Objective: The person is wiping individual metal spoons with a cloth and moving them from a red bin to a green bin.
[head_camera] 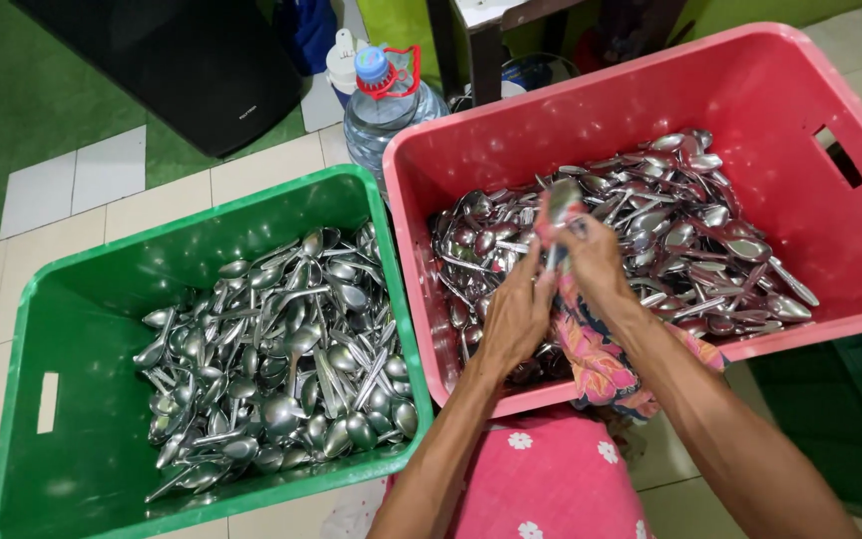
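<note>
Currently wiping step: left hand (517,311) and right hand (596,262) pinch spoon (562,200) in cloth (591,344) over red crate (840,250); next prob. needs release w/ cloth retained.

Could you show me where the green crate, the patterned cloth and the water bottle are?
green crate (202,205): head view, on its far rim.
patterned cloth (591,349): head view, on the hanging fold below the hands.
water bottle (376,120): head view, on its clear shoulder.

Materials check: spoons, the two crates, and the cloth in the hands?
Spoons: polished metal, probably stainless steel; mirror-like glare. Green crate and pink crate: moulded plastic, glossy, with soft highlights and cut handle slots. Cloth: printed floral fabric, matte, folds limply. Left hand and right hand grip it around a spoon.
</note>
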